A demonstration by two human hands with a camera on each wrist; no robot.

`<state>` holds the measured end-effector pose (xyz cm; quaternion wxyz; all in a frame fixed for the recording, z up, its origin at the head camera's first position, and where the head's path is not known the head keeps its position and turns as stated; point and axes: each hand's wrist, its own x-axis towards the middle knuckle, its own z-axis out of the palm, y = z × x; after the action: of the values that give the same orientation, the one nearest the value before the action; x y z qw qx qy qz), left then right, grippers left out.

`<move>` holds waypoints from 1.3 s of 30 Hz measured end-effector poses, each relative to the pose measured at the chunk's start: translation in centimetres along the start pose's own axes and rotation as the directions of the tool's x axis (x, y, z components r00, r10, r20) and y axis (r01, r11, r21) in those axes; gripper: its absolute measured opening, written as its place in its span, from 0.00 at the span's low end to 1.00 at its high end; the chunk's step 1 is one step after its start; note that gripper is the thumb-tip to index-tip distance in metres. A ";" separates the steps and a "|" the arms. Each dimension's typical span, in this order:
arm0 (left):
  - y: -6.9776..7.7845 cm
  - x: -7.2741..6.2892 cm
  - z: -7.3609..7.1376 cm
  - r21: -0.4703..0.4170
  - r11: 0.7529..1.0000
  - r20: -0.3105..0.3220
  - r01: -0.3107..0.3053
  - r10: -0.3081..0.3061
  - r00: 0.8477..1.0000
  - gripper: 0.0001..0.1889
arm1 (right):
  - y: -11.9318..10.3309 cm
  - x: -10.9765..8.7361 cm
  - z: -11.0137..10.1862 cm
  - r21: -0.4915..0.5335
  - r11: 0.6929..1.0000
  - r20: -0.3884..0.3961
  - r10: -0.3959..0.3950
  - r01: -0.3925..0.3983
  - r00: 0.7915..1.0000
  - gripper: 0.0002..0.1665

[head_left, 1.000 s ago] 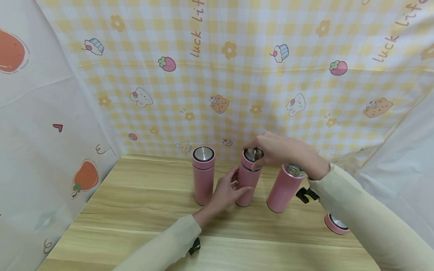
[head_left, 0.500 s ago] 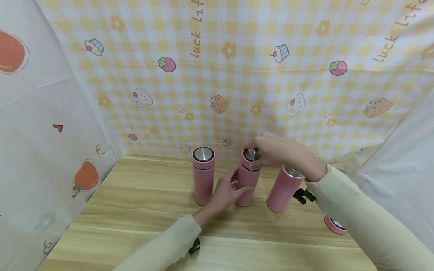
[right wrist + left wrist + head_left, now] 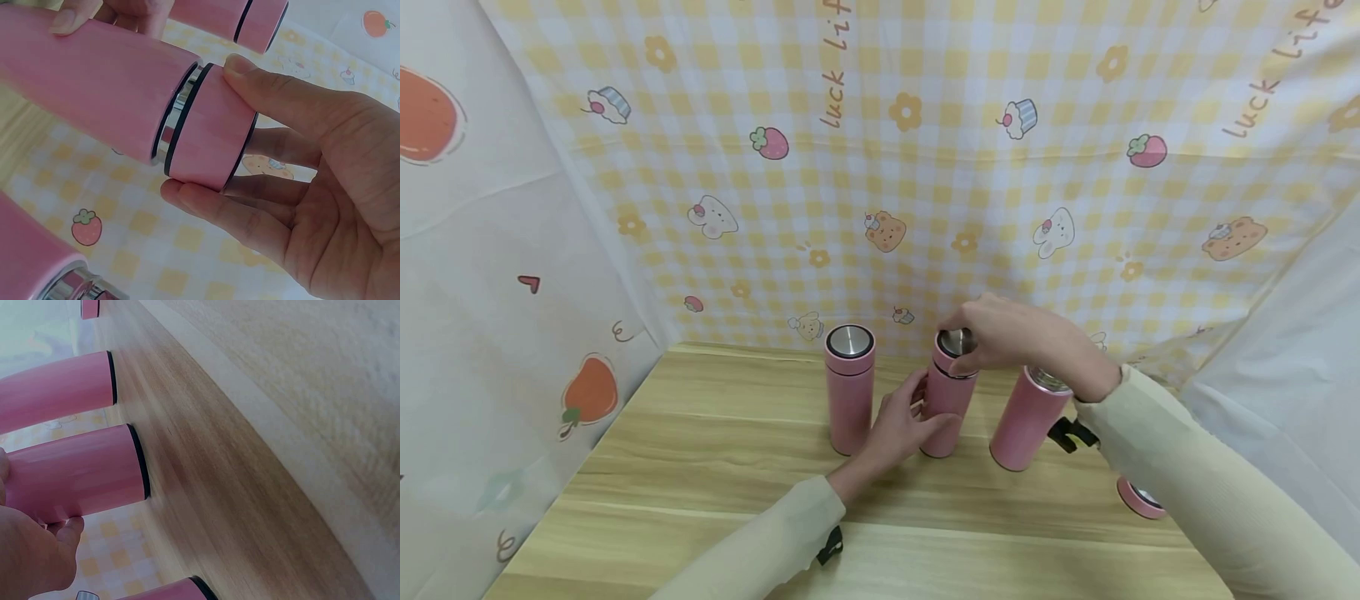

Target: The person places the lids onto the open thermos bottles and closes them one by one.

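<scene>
Three pink thermos flasks stand in a row in the head view. My left hand [image 3: 898, 425] grips the body of the middle thermos [image 3: 947, 412], which stays on the table. From above, my right hand [image 3: 1003, 333] holds that flask's pink lid [image 3: 212, 128] between thumb and fingers. A shiny metal ring [image 3: 177, 115] shows in a gap between lid and body in the right wrist view. The left thermos [image 3: 851, 408] wears its silver-topped lid. On the right, the lidless thermos [image 3: 1028, 421] shows its metal neck, partly covered by my right wrist.
A loose pink lid [image 3: 1138, 498] lies on the wooden table [image 3: 722, 450] at the right, partly hidden by my sleeve. Yellow checked cloth [image 3: 820, 192] hangs close behind the flasks. White cloth [image 3: 512, 250] covers the left side, and more white cloth hangs at the right.
My right wrist and forearm have swung slightly left, and the sleeve covers more of the loose lid. The right fingers have turned a little on the middle lid. My left hand stays put.
</scene>
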<state>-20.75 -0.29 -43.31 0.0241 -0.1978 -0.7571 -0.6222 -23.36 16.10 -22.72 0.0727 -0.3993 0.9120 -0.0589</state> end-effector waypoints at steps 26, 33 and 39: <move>-0.1 0.0 -0.1 0.001 1.000 -0.005 -0.006 0.006 1.000 0.36 | 0.7 -0.4 0.4 0.010 0.998 -0.062 -0.068 0.069 0.996 0.23; 0.6 0.0 0.0 -0.010 1.000 -0.007 -0.012 0.012 1.000 0.35 | 0.2 -0.4 0.1 0.028 0.999 -0.034 -0.038 0.039 0.999 0.20; 0.5 0.0 0.1 0.002 1.000 -0.007 -0.009 0.009 1.000 0.35 | 0.0 -0.3 0.1 0.039 0.999 -0.018 0.008 -0.007 1.000 0.28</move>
<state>-20.56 -0.14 -42.85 0.0297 -0.1992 -0.7568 -0.6219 -23.13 16.35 -22.83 0.0723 -0.3938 0.9128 -0.0801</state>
